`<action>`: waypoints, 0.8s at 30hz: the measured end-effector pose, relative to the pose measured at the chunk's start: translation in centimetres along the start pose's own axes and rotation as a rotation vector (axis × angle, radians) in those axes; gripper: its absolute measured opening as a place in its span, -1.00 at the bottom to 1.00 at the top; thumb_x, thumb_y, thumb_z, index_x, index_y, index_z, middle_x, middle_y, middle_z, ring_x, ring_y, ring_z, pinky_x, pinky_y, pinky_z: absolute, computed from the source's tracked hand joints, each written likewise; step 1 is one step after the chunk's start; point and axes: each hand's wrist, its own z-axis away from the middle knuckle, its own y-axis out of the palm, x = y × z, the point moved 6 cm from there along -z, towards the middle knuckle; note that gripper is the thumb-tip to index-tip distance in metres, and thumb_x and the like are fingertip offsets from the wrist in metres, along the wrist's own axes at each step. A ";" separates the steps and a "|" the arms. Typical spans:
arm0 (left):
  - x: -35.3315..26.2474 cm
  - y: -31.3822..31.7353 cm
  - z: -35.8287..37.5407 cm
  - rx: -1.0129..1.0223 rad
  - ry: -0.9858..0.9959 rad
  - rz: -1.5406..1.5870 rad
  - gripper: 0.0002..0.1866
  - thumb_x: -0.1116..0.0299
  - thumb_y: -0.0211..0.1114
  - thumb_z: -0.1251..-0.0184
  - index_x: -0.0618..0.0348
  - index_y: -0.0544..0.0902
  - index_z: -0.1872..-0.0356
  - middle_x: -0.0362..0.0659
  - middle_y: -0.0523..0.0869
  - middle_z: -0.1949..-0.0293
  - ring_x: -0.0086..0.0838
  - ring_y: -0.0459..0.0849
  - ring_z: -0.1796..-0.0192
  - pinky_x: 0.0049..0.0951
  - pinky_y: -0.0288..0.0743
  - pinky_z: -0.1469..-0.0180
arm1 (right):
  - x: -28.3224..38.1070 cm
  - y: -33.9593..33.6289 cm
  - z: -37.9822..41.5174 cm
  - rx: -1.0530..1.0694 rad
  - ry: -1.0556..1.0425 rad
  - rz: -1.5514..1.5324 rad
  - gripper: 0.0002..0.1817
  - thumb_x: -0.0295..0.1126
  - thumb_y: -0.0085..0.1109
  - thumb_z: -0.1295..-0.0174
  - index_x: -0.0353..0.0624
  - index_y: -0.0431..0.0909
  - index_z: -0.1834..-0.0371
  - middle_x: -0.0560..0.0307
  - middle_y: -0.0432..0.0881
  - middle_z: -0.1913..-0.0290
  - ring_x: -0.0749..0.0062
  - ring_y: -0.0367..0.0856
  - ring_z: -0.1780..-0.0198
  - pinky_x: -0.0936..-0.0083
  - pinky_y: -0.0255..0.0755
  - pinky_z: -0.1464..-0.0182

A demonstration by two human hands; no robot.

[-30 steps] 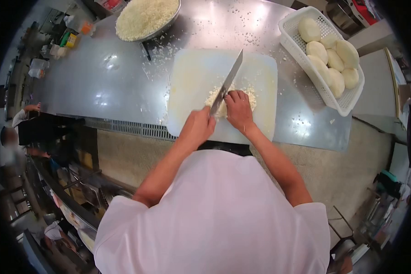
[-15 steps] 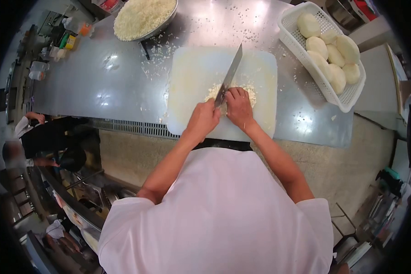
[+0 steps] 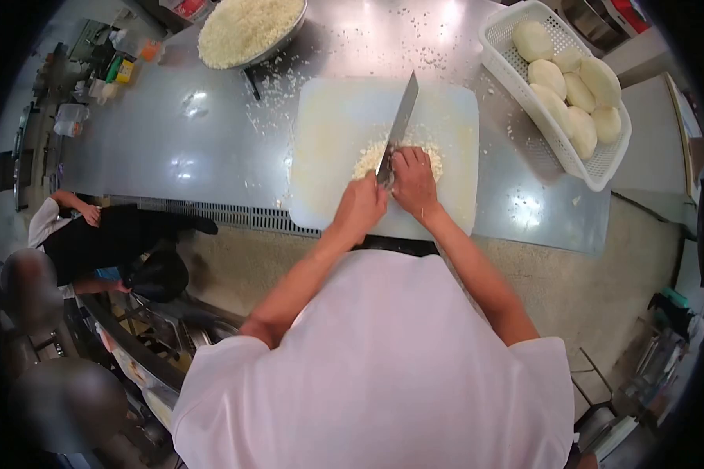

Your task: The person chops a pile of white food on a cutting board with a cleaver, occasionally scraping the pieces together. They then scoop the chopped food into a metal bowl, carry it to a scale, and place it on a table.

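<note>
My left hand (image 3: 360,205) is wrapped round the handle of a long kitchen knife (image 3: 401,117). Its blade slants away from me over a white cutting board (image 3: 321,148), tip toward the far edge. Beside the blade, on its right, my right hand (image 3: 415,184) is closed, fingers curled down over pale chopped vegetable pieces (image 3: 365,162). What lies directly beneath those fingers is hidden. More small bits are spread on the board around both hands.
A bowl (image 3: 252,31) heaped with pale chopped bits stands at the far left. On the right, a white plastic basket (image 3: 499,59) holds several peeled, pale round vegetables (image 3: 546,76). Crumbs dot the steel table (image 3: 156,148). Another person (image 3: 94,242) is at the left.
My left hand has shifted slightly right and the knife's handle end has moved closer to my right hand. The person at the left has moved nearer, and the whole view has drifted slightly.
</note>
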 end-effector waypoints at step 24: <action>1.7 -1.9 0.2 -0.014 0.049 -0.245 -0.85 0.48 0.16 -0.20 0.43 0.46 0.35 0.22 0.54 0.62 0.14 0.59 0.48 -0.06 0.42 0.42 | -0.3 -2.1 1.3 0.046 0.100 -0.103 -0.54 -0.37 0.43 0.21 -0.13 0.51 0.15 0.03 0.48 0.00 0.05 0.39 -0.15 0.16 0.23 -0.22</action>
